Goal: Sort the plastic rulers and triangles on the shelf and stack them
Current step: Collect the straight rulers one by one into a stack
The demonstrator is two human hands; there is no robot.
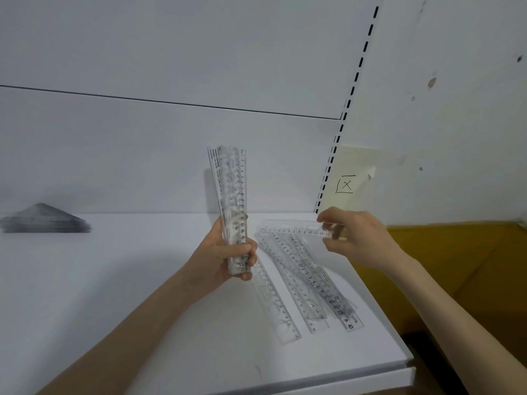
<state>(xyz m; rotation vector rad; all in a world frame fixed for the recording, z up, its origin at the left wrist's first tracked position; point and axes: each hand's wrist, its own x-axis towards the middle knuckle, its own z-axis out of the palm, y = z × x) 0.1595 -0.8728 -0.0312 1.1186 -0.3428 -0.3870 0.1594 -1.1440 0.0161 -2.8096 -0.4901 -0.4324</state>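
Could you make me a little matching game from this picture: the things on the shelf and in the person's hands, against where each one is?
Things: 1 ruler bundle; 2 single ruler; 3 loose rulers; 4 triangle stack.
Places: A far left on the shelf; B gripped upright in the left hand; C lying fanned on the shelf; D pinched by the right hand.
Pairs: 1-B, 2-D, 3-C, 4-A.

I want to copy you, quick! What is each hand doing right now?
Left hand: grips an upright bundle of clear plastic rulers.
Right hand: pinches one end of a single clear ruler.
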